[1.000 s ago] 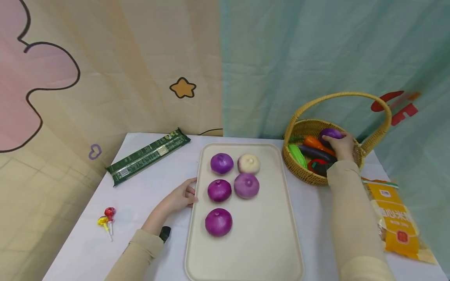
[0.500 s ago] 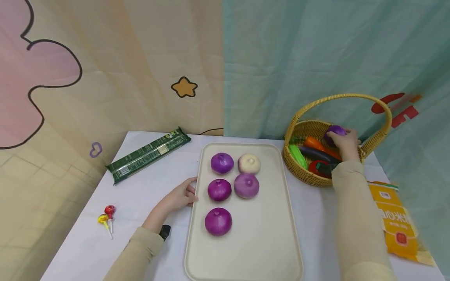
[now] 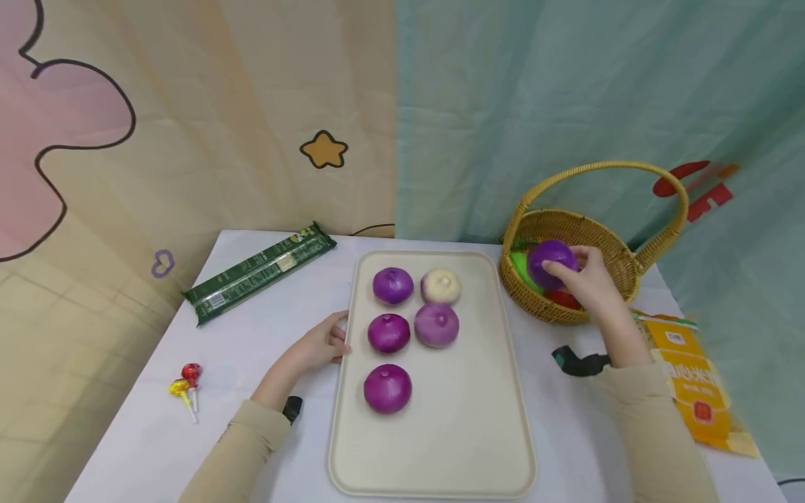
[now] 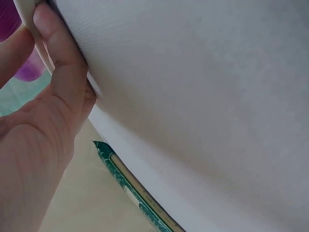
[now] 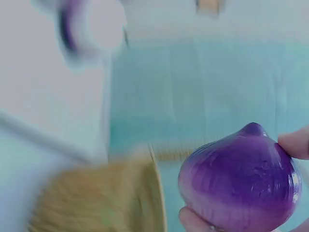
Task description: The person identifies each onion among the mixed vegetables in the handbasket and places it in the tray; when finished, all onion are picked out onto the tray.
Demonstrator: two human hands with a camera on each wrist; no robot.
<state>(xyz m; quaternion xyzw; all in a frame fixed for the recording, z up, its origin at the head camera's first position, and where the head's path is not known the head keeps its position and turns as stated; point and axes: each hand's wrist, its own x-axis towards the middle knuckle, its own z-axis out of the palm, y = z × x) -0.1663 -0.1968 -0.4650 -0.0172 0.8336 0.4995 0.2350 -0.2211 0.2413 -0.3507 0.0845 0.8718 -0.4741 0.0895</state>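
Note:
My right hand (image 3: 588,279) grips a purple onion (image 3: 552,264) over the wicker basket (image 3: 547,307). In the right wrist view the onion (image 5: 241,181) is held between thumb and fingers, its pointed tip upward. Beneath it the basket holds a green vegetable (image 3: 523,269) and something red (image 3: 562,299); the rest of its contents is hidden. My left hand (image 3: 317,346) holds the left rim of the beige tray (image 3: 465,433), fingers curled at the edge (image 4: 43,60). On the tray, three purple onions (image 3: 388,388) form a left column, beside a white onion (image 3: 441,286) and a paler purple onion (image 3: 437,325).
A long green packet (image 3: 260,274) lies at the back left of the white table. Two lollipops (image 3: 189,377) are near the left edge. An orange-yellow bag (image 3: 694,381) lies right of my right forearm. The basket's tall handle (image 3: 604,166) arches above it.
My right hand has lifted the purple onion from the back right of the basket and brought it left and toward me. The left hand stays at the tray's rim.

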